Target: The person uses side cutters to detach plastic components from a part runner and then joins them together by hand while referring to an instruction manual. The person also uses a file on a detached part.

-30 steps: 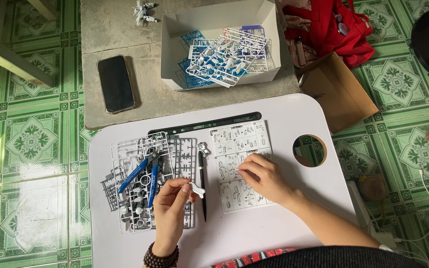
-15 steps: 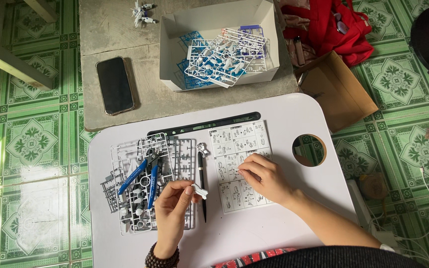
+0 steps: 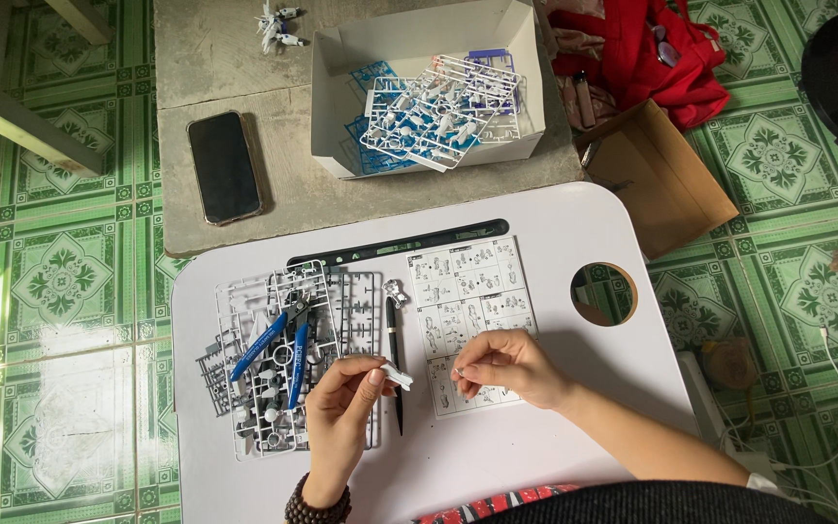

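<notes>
My left hand (image 3: pixel 339 417) pinches a small white model part (image 3: pixel 397 376) above the white lap table (image 3: pixel 555 233). My right hand (image 3: pixel 506 367) rests on the instruction sheet (image 3: pixel 467 291), its fingertips closed on a tiny grey piece (image 3: pixel 458 371). Left of my left hand lie grey and white part frames (image 3: pixel 254 388) with blue-handled nippers (image 3: pixel 278 344) on top. A black hobby knife (image 3: pixel 395 349) lies between the frames and the sheet.
Behind the table, a concrete slab carries a black phone (image 3: pixel 224 166), a white box (image 3: pixel 429 39) of blue and white part frames and a small model figure (image 3: pixel 276 23). A red bag (image 3: pixel 647 53) and cardboard box (image 3: pixel 661 180) sit at right. The table has a round hole (image 3: pixel 603 293).
My right hand has slid slightly left and curled its fingers toward my left hand. My left hand holds the white part in nearly the same spot.
</notes>
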